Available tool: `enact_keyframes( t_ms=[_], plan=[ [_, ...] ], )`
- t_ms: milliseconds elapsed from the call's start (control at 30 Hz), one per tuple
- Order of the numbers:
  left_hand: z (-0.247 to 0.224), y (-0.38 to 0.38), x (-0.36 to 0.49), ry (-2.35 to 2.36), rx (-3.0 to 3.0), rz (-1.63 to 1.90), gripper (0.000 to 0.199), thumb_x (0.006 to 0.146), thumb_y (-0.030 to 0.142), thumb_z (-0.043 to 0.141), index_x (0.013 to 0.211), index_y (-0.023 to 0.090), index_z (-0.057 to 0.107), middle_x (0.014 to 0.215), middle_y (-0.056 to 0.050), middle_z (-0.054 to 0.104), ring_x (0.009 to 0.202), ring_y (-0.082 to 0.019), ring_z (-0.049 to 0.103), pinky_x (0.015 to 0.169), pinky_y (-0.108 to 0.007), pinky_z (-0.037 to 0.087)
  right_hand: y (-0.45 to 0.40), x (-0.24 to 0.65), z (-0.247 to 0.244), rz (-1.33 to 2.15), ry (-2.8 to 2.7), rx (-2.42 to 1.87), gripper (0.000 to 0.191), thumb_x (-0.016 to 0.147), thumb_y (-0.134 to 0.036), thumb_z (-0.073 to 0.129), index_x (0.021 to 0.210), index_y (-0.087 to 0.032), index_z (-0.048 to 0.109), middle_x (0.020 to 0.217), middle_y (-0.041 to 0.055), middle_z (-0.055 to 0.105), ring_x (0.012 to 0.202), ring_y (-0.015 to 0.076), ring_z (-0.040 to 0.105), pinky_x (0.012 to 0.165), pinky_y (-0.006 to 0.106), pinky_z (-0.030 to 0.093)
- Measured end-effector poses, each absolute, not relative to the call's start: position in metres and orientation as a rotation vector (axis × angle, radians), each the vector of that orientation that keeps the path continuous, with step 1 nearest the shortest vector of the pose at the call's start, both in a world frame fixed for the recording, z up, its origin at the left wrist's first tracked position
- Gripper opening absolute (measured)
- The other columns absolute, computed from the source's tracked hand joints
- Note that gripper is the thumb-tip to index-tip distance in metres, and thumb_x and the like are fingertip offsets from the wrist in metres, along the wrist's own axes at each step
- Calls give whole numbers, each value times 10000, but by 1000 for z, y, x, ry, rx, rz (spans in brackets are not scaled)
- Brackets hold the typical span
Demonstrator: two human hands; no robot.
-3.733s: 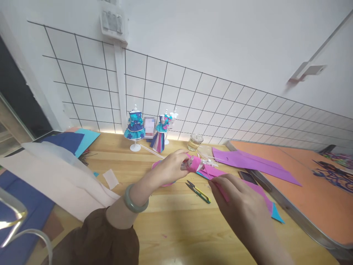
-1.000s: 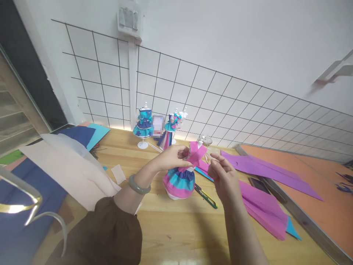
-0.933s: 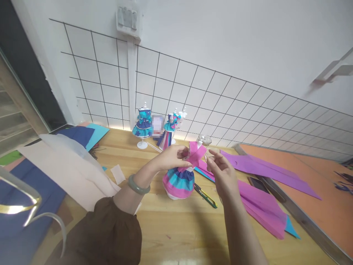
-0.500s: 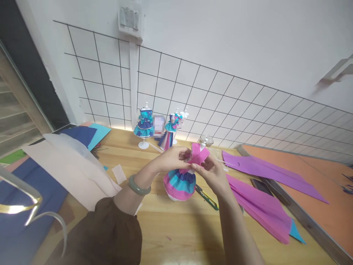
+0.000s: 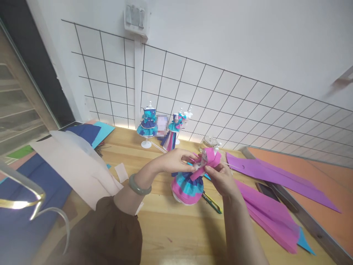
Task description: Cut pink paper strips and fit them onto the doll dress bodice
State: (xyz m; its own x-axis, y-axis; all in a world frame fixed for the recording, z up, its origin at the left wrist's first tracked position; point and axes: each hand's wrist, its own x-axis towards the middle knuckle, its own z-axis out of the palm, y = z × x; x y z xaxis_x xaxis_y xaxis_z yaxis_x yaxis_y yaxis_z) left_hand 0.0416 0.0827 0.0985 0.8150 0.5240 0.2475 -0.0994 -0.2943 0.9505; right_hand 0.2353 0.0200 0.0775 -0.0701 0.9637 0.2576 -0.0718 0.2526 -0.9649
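Observation:
A small white dress form (image 5: 204, 162) stands tilted on the table, wearing a gathered skirt (image 5: 189, 188) in navy, turquoise and pink bands. A pink fabric strip (image 5: 213, 156) loops over the upper body and crosses its front. My left hand (image 5: 176, 161), with a green bangle on the wrist, grips the form's left side; its fingertips are partly hidden behind the bodice. My right hand (image 5: 222, 178) pinches the pink strip at the right of the chest between thumb and fingers. Beside the skirt lies a yellow-and-black utility knife (image 5: 212, 203).
Two dressed forms, one in a blue dress (image 5: 148, 123), stand at the back near a glass jar (image 5: 209, 142). Pale and navy fabric (image 5: 74, 165) lies left; purple (image 5: 275, 178) and pink cloth (image 5: 270, 217) lie right, with a dark phone (image 5: 266, 191). Wire grid covers the wall.
The form and both hands have shifted right in view as the camera turned slightly. The pink strip now crosses the chest diagonally, showing more of the white bodice; the left fingers have moved off the strip's front.

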Motion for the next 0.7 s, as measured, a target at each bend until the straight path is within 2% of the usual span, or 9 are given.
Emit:
enact_keyframes(
  t_ms=[167, 267, 333, 467, 533, 600, 700],
  plan=[
    [101, 84, 41, 397, 1990, 691, 173, 783, 210, 561, 896, 146, 676, 879, -48, 679, 849, -162, 621, 763, -274, 480, 21, 240, 75, 1136, -1294, -907, 290, 695, -287, 711, 979, -243, 671, 1049, 61, 679, 983, 262, 609, 881, 431, 454],
    [102, 81, 42, 424, 2116, 765, 187, 809, 208, 514, 739, 141, 674, 810, -32, 670, 807, -149, 612, 729, -239, 460, 22, 239, 74, 1139, -1303, -920, 271, 693, -297, 713, 954, -232, 676, 985, 65, 695, 926, 252, 626, 866, 424, 462],
    [103, 79, 43, 441, 2189, 786, 219, 818, 198, 487, 700, 139, 662, 787, -27, 661, 776, -138, 604, 711, -227, 449, 22, 239, 73, 1125, -1297, -944, 254, 689, -310, 716, 926, -225, 679, 907, 61, 706, 856, 241, 641, 831, 419, 480],
    [106, 75, 44, 507, 2266, 828, 216, 826, 200, 457, 734, 152, 646, 771, -20, 644, 742, -127, 590, 683, -225, 440, 24, 237, 71, 1076, -1286, -1006, 258, 682, -336, 717, 906, -217, 672, 892, 59, 702, 857, 239, 636, 839, 417, 477],
    [107, 73, 45, 555, 2222, 895, 148, 810, 229, 495, 841, 171, 628, 847, -21, 645, 800, -136, 592, 705, -234, 446, 24, 235, 72, 1045, -1279, -1016, 260, 686, -333, 714, 917, -224, 665, 920, 53, 696, 874, 236, 630, 837, 414, 477],
    [108, 71, 45, 591, 2170, 950, 182, 766, 284, 572, 920, 187, 591, 925, -25, 635, 863, -153, 584, 729, -252, 451, 24, 231, 73, 1026, -1279, -1001, 242, 696, -325, 706, 914, -233, 656, 922, 43, 692, 866, 229, 627, 817, 406, 486],
    [110, 67, 47, 608, 2200, 931, 226, 710, 346, 642, 854, 188, 569, 884, -17, 622, 814, -159, 574, 702, -269, 443, 23, 224, 77, 980, -1302, -987, 218, 705, -339, 694, 889, -232, 647, 859, 34, 688, 811, 218, 628, 770, 390, 502]
  ],
)
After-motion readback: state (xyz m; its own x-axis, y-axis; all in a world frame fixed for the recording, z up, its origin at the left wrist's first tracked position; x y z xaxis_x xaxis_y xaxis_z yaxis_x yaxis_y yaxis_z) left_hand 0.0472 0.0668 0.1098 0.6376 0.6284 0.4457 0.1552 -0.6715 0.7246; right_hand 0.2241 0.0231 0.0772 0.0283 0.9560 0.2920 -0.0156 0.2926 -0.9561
